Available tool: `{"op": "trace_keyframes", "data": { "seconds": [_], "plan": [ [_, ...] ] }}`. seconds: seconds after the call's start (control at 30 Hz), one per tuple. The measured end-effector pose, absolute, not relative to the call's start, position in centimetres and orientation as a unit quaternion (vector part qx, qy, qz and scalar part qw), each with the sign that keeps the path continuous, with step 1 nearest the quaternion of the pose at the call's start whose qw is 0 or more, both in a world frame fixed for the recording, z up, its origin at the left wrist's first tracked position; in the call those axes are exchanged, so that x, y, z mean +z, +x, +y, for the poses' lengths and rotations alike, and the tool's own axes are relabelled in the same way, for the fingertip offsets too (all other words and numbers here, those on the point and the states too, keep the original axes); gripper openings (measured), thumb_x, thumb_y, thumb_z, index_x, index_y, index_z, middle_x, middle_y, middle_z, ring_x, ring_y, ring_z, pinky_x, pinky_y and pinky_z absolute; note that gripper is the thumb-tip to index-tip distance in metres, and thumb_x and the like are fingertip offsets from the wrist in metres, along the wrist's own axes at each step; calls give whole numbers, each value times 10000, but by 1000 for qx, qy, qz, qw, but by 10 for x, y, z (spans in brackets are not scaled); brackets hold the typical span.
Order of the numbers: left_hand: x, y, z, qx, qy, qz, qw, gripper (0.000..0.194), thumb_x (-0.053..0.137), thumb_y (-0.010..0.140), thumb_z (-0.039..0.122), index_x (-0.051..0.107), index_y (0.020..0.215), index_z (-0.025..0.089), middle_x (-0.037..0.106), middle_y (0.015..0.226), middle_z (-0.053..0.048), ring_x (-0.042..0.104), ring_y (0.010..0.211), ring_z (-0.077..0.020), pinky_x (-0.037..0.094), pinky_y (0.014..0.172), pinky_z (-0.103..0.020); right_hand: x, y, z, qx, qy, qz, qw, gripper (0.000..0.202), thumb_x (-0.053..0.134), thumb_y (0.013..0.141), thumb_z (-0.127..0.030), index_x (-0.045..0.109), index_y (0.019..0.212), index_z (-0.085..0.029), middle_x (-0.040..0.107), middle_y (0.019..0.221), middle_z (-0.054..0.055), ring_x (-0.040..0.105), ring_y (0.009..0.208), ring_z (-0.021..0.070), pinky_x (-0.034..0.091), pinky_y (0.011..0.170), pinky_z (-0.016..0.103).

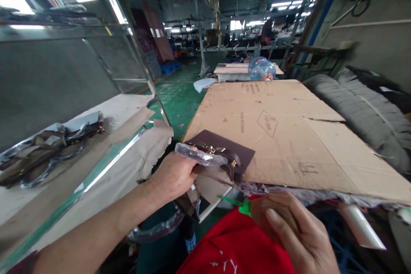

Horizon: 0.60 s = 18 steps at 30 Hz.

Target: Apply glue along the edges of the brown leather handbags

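Observation:
My left hand [175,173] is closed on a dark brown handbag [221,150] at the near left edge of the cardboard-covered table. The bag's handle [202,155] is wrapped in clear plastic and passes by my fingers. Gold-coloured metal fittings show on the dark panel, and the bag's lighter lining faces me. Low in front of a red garment [237,244], my right hand [292,222] is curled around a bright green tool [245,207] with a thin pointed tip. Its handle is hidden in the palm, so its kind is unclear.
Flattened cardboard [257,124] covers the table. A metal rack [157,102] on the left has paper-lined shelves, with plastic-wrapped bags [54,145] on one. A large water bottle [261,68] lies beyond the table. Grey material [375,111] is heaped at right.

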State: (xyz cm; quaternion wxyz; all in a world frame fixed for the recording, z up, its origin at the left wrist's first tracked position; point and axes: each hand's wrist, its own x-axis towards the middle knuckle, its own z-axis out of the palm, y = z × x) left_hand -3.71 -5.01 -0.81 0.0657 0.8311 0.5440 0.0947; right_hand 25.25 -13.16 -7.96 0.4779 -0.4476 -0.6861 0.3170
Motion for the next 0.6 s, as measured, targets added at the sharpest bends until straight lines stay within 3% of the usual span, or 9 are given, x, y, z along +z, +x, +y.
{"op": "trace_keyframes", "data": {
  "seconds": [0.1, 0.23, 0.37, 0.6],
  "plan": [
    [-6, -33, -51, 90, 828, 551, 53, 414, 565, 728, -30, 734, 1051, 166, 752, 1088, -96, 706, 1063, -320, 584, 968, -495, -80, 253, -134, 286, -495, -661, 485, 104, 599, 1032, -305, 683, 1047, -244, 715, 996, 44, 700, 859, 190, 566, 759, 218],
    [-6, -30, -54, 67, 832, 548, 53, 348, 565, 746, -13, 730, 993, 168, 745, 1049, -93, 709, 1034, -329, 597, 943, -516, -78, 252, -138, 343, -422, -705, 456, 108, 570, 1043, -276, 647, 1117, -258, 714, 972, 35, 720, 800, 187, 592, 679, 207],
    [-11, -29, -57, 84, 832, 546, 51, 361, 564, 749, -6, 724, 1024, 166, 741, 1058, -100, 704, 1040, -327, 594, 949, -524, -76, 250, -141, 271, -441, -713, 473, 97, 586, 1028, -244, 661, 1089, -240, 714, 1005, 55, 723, 815, 185, 595, 706, 200],
    [-11, -23, -63, 58, 834, 548, 46, 396, 541, 749, -11, 709, 1050, 185, 720, 1091, -100, 681, 1065, -322, 592, 942, -511, -71, 247, -152, 251, -416, -756, 440, 122, 598, 1033, -243, 645, 1145, -227, 699, 1044, 73, 717, 919, 205, 597, 780, 227]
  ]
}}
